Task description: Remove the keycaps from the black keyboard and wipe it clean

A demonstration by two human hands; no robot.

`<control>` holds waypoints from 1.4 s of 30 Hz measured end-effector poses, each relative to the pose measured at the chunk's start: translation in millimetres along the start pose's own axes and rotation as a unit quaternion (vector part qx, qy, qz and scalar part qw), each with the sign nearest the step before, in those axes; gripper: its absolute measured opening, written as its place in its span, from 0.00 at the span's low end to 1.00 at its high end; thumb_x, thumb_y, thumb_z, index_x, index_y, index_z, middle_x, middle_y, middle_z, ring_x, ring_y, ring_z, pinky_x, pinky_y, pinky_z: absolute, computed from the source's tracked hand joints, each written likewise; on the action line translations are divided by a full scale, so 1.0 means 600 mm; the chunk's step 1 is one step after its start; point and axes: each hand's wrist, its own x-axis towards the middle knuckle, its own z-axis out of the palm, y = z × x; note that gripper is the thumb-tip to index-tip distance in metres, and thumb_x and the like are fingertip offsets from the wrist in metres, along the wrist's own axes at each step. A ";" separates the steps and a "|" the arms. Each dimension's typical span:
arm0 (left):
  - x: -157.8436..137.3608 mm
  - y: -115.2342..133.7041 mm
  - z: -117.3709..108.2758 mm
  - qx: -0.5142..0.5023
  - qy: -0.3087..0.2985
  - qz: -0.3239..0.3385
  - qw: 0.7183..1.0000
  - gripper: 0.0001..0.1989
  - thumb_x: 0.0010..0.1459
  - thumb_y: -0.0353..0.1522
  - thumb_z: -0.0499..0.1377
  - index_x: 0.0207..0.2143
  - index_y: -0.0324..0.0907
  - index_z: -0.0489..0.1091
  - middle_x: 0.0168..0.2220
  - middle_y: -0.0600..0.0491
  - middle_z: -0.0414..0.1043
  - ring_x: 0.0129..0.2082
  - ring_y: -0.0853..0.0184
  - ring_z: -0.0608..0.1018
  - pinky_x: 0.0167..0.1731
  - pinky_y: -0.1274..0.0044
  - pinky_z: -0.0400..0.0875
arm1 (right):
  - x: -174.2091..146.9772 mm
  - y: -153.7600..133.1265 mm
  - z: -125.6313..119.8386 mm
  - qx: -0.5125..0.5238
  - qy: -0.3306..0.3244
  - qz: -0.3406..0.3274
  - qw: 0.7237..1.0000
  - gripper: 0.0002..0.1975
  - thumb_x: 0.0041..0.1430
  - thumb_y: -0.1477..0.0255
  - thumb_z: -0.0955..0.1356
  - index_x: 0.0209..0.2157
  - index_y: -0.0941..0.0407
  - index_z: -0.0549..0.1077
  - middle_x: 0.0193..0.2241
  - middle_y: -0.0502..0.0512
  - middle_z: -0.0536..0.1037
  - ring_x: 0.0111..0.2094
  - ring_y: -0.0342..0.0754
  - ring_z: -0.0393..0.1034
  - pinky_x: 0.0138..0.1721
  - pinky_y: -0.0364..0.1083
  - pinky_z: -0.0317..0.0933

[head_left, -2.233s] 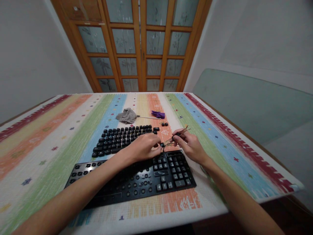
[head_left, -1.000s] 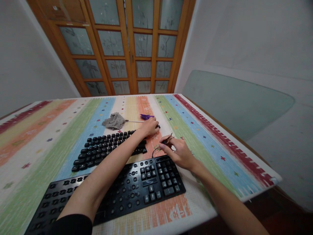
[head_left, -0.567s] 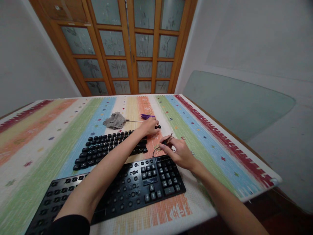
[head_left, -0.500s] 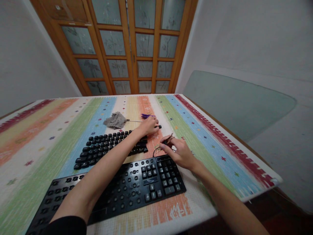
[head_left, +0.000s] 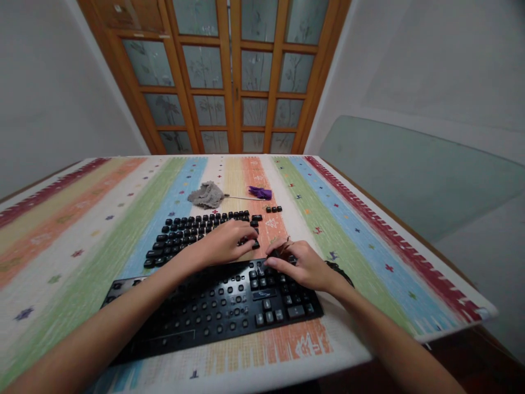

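Observation:
A black keyboard [head_left: 221, 334] lies at the front of the table, with many of its keycaps off and bare switches showing. Behind it are rows of loose black keycaps [head_left: 176, 232]. My left hand [head_left: 232, 241] hovers at the right end of those rows, its fingers loosely curved and apart from the thumb, with nothing visible in them. Over the top right part of the keyboard, my right hand [head_left: 301, 262] grips a small dark tool [head_left: 283, 249] with thin brownish wire ends. Fingers hide most of that tool.
Three loose keycaps [head_left: 274, 209] form a short row farther back. Beyond the keycap rows lie a crumpled grey cloth [head_left: 206, 195], a thin rod [head_left: 246, 198] and a purple item [head_left: 260, 192]. A dark cable [head_left: 340, 271] sits beside my right wrist on the striped tablecloth [head_left: 361, 246].
My left hand has come back from the short keycap row, uncovering three keycaps and the purple item. My right hand has shifted over the keyboard's top right part. The view has turned slightly left.

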 end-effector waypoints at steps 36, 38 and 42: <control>-0.116 0.045 0.032 -0.051 -0.033 -0.047 0.997 0.10 0.66 0.33 0.54 0.47 0.43 0.71 0.48 0.47 0.71 0.48 0.60 0.73 0.51 0.67 0.68 | 0.039 -0.005 0.057 -0.055 -0.002 0.001 0.999 0.14 0.69 0.62 0.63 0.35 0.56 0.71 0.32 0.56 0.79 0.33 0.48 0.73 0.36 0.47 0.64; -0.116 0.046 0.033 -0.048 -0.034 -0.047 0.997 0.09 0.66 0.33 0.54 0.47 0.43 0.71 0.48 0.46 0.70 0.48 0.60 0.72 0.51 0.67 0.68 | 0.039 -0.005 0.059 -0.052 0.003 0.005 0.999 0.14 0.69 0.61 0.62 0.35 0.56 0.71 0.31 0.54 0.79 0.31 0.47 0.72 0.35 0.46 0.63; -0.114 0.048 0.032 -0.042 -0.030 -0.046 0.998 0.10 0.66 0.33 0.54 0.47 0.43 0.71 0.47 0.47 0.71 0.47 0.60 0.73 0.50 0.68 0.69 | 0.040 0.004 0.063 -0.039 0.025 0.026 0.999 0.16 0.69 0.59 0.62 0.32 0.56 0.70 0.26 0.51 0.76 0.27 0.46 0.70 0.31 0.45 0.61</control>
